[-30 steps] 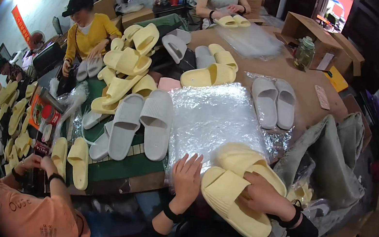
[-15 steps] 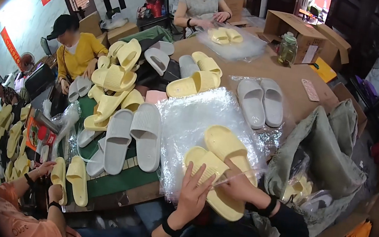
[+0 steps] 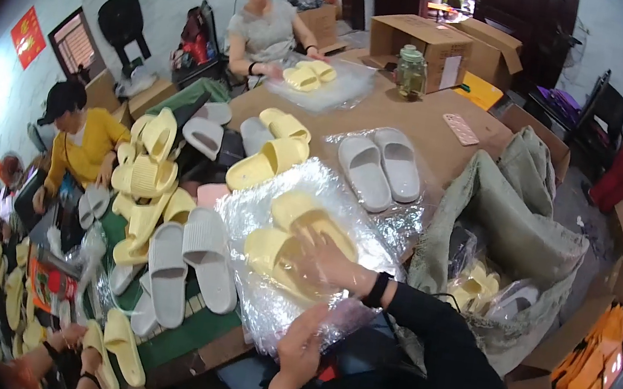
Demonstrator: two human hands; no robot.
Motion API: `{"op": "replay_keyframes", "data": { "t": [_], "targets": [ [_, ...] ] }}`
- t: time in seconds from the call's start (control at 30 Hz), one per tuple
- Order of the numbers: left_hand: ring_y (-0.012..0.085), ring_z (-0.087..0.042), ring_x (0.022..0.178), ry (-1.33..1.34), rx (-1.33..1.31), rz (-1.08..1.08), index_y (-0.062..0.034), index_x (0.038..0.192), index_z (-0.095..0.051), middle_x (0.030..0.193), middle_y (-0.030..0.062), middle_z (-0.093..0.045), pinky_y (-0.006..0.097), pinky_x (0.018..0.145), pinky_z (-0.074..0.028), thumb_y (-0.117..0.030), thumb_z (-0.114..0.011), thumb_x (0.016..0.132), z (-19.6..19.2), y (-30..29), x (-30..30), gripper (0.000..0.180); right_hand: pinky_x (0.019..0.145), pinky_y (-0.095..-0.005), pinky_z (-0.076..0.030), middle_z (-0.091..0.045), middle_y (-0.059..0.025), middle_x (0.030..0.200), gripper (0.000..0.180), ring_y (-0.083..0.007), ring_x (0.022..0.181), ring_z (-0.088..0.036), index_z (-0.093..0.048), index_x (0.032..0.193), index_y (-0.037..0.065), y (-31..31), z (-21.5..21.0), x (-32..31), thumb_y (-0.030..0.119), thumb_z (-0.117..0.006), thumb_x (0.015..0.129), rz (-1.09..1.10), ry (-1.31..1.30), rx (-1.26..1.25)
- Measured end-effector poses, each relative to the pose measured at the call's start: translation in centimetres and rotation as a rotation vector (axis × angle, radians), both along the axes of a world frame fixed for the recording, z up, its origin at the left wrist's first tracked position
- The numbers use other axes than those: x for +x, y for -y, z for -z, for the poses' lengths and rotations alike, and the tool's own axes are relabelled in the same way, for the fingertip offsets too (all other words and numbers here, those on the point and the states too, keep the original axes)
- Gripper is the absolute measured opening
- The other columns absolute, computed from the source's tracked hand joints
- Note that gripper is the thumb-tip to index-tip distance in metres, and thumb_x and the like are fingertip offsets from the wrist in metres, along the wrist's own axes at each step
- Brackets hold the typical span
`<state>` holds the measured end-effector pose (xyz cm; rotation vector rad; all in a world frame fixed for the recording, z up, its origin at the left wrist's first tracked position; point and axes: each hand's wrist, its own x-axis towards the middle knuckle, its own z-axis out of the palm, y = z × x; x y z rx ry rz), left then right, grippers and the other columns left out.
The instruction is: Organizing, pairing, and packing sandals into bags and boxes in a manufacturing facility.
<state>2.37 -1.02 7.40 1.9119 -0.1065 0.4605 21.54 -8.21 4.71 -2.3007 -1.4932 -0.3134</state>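
Observation:
A pair of pale yellow slippers point(image 3: 291, 233) lies side by side on the brown table point(image 3: 388, 113) in front of me, wrapped in a crinkled clear plastic bag point(image 3: 262, 312). My right hand point(image 3: 332, 264) rests over the nearer slipper with fingers spread, holding it, seemingly under the film. There is a black watch on that wrist. My left hand point(image 3: 302, 346) pinches the bag's near edge just below the slippers.
A bagged grey slipper pair point(image 3: 380, 168) lies beyond, with loose yellow slippers point(image 3: 266, 162) and grey slippers point(image 3: 186, 266) to the left. Seated people work at the far end point(image 3: 264, 26) and left point(image 3: 85, 145). Cardboard boxes point(image 3: 423, 42), a jar point(image 3: 411, 68), a grey-green sack point(image 3: 521, 218).
The yellow slippers went from my lap side onto the plastic bag and into it. My left hand dropped from the bag's top to its near edge. My view swung toward the far end.

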Motion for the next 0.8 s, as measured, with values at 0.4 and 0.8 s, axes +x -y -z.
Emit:
{"op": "replay_keyframes", "data": {
  "t": [0.4, 0.8],
  "targets": [
    [0.0241, -0.064, 0.093, 0.125, -0.211, -0.211, 0.0084, 0.117, -0.056, 0.097, 0.0178, -0.065, 0.034, 0.081, -0.052, -0.006, -0.044, 0.097, -2.7, -0.2, 0.0, 0.028, 0.104, -0.0406, -0.035, -0.048, -0.0154, 0.131, 0.058, -0.0361, 0.123, -0.044, -0.043, 0.133, 0.006, 7.6, -2.8, -9.1, 0.023, -0.064, 0.081, -0.115, -0.032, -0.039],
    [0.0334, -0.059, 0.077, 0.46, 0.262, -0.026, 0.0032, 0.086, -0.063, 0.08, 0.0161, -0.062, 0.04, 0.074, -0.048, -0.006, -0.056, 0.089, -7.9, 0.7, -1.7, 0.012, 0.083, -0.0363, -0.047, -0.055, -0.0018, 0.094, 0.023, -0.0217, 0.106, -0.052, -0.069, 0.099, 0.016, 8.9, -8.6, -9.1, 0.024, -0.062, 0.079, -0.097, 0.923, 0.455]
  ]
}}
